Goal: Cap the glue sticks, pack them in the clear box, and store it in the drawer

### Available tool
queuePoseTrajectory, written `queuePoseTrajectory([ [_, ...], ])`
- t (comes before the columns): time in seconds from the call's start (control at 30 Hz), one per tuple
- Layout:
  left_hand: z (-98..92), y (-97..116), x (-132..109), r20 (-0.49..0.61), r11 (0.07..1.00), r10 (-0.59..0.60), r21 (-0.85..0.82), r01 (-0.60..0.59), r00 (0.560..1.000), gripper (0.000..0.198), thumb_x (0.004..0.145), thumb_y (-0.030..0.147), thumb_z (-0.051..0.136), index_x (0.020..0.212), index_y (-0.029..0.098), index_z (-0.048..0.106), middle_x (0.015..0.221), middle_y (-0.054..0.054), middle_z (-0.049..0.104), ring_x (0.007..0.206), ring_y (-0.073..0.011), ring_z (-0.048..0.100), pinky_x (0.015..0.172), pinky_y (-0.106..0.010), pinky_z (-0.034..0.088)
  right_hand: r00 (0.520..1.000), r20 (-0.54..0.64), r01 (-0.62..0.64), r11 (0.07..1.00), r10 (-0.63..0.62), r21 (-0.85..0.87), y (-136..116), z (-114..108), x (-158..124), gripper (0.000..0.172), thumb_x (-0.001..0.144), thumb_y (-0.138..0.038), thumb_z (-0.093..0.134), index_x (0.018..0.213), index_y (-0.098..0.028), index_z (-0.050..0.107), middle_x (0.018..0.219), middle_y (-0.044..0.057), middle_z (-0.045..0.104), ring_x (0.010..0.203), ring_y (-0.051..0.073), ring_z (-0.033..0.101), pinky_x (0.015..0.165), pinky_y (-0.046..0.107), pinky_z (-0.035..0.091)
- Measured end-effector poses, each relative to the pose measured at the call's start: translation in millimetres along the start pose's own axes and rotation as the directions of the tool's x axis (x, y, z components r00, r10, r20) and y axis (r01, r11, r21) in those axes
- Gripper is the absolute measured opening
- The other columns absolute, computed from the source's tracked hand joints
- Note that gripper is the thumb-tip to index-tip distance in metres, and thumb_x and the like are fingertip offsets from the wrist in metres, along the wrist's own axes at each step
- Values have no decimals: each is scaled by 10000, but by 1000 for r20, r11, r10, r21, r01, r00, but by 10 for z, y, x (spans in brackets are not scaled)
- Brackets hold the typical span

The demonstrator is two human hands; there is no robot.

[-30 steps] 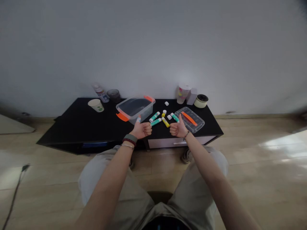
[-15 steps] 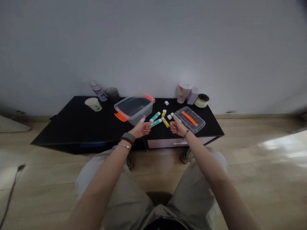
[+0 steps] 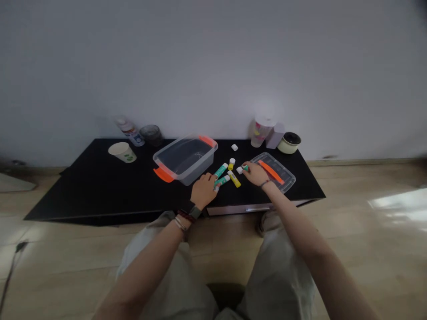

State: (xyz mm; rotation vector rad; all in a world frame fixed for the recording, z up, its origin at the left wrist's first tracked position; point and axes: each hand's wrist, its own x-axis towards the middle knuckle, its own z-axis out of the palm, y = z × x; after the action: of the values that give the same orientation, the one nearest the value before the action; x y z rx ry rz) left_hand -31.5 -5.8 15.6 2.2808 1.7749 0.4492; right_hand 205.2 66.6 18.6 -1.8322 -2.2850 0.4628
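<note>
Palm down, my left hand (image 3: pixel 204 191) is at the near side of two green glue sticks (image 3: pixel 221 170) with white ends. Its fingers are curled down, with a small white cap (image 3: pixel 216 189) at the fingertips, partly hidden. My right hand (image 3: pixel 255 173) is closed around another green glue stick (image 3: pixel 246 168), mostly covered by the fingers, over the left edge of the clear lid (image 3: pixel 289 178). A white cap (image 3: pixel 239 170) lies by its fingertips. Between the hands lie a yellow glue stick (image 3: pixel 234 179) and a shorter yellow one with a white top (image 3: pixel 231 164).
A clear plastic box (image 3: pixel 196 171) with orange latches stands open left of the glue sticks. Farther left are a paper cup (image 3: pixel 122 152), a spray can (image 3: pixel 130 132) and a dark glass (image 3: pixel 151 134). A plastic cup (image 3: pixel 260 133) and a cream pot (image 3: pixel 288 143) stand back right.
My left hand has turned palm down and moved right, close to the green glue sticks. The right hand has turned from thumb-up to palm down, lowering its glue stick. The view has shifted slightly.
</note>
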Motion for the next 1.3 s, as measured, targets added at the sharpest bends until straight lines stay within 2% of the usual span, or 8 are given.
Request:
queuePoseTrajectory([
  [0.27,288,56,217,72,951,146,263,-160,987,291,865,372,643,1060,156,663,1126,-176,601,1061,-332,522,803,-427,412,996,84,22,964,1,-266,-157,222,176,358,984,-310,456,1323,-237,544,1252,143,589,1105,283,596,783,327,483],
  [0.5,318,23,150,75,968,78,235,-94,994,242,858,312,636,1026,141,669,1118,-176,585,1060,-328,524,805,-429,424,990,140,23,950,22,-311,-225,313,142,313,969,-291,475,1265,-207,536,1295,165,555,1079,282,618,773,330,501],
  [0.7,234,3,102,-33,982,-87,-174,80,996,220,855,386,634,942,186,653,1083,-127,597,1046,-299,551,836,-377,440,986,128,-78,975,106,-207,-168,268,71,287,939,-248,515,1213,-174,551,1213,179,602,1003,285,648,786,348,489],
  [0.8,224,-46,118,74,761,-225,-610,223,972,267,820,433,679,889,181,619,925,-92,632,920,-265,603,750,-333,453,995,-33,-93,992,97,89,-77,188,72,227,916,-275,568,1115,-167,581,1055,131,645,919,241,640,784,331,479],
  [0.87,204,-44,108,249,478,-239,-811,337,938,362,809,511,683,909,176,585,856,-71,651,837,-237,633,686,-308,457,988,-98,-63,893,118,445,-49,165,77,221,908,-336,582,1068,-185,592,905,65,636,771,181,616,692,290,475],
  [0.97,125,22,36,407,190,-159,-881,433,899,502,771,597,699,984,171,543,859,-58,678,757,-198,665,637,-284,471,992,-11,-55,499,129,865,-110,196,49,298,876,-469,591,984,-192,613,727,-2,573,586,120,524,513,230,405],
  [1.1,-5,115,-87,437,110,-76,-890,443,896,493,765,557,737,1004,164,560,804,-25,671,666,-142,658,625,-257,485,991,114,-123,133,70,983,-336,259,-74,407,747,-551,716,879,-177,622,709,-12,587,605,96,527,485,191,387],
  [1.3,-131,142,-122,457,105,-63,-881,461,887,424,791,500,733,1000,151,614,756,-15,654,595,-102,586,557,-217,448,995,99,-98,55,-20,994,-540,197,-223,386,736,-517,750,873,-178,627,708,-21,587,597,84,530,483,185,397],
])
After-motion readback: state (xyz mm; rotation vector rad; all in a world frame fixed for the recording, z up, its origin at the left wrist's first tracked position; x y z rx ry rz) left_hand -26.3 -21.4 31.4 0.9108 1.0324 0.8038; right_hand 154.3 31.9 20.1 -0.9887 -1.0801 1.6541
